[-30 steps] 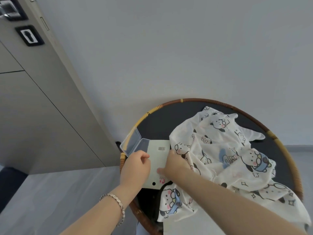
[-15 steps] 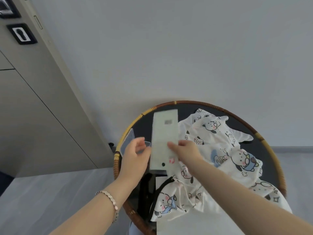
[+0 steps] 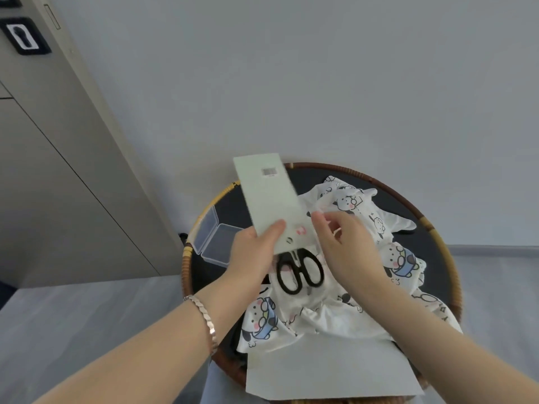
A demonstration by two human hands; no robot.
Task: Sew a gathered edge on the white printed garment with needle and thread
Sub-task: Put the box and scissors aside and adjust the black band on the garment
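Left hand (image 3: 253, 253) grips pale card (image 3: 268, 199) centre frame; right hand (image 3: 344, 246) just beside it, fingers curled, grasp unclear. Scissors (image 3: 303, 277) lie on garment (image 3: 318, 319) below.

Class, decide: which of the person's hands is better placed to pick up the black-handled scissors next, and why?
Probably the right. The left hand grips the pale green card, while the right hand hovers just above the scissors lying on the printed garment.

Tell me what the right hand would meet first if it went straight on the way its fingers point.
Its fingers point forward and left, so the right hand would likely meet the lower right edge of the pale green card that the left hand grips, though depth is unclear.
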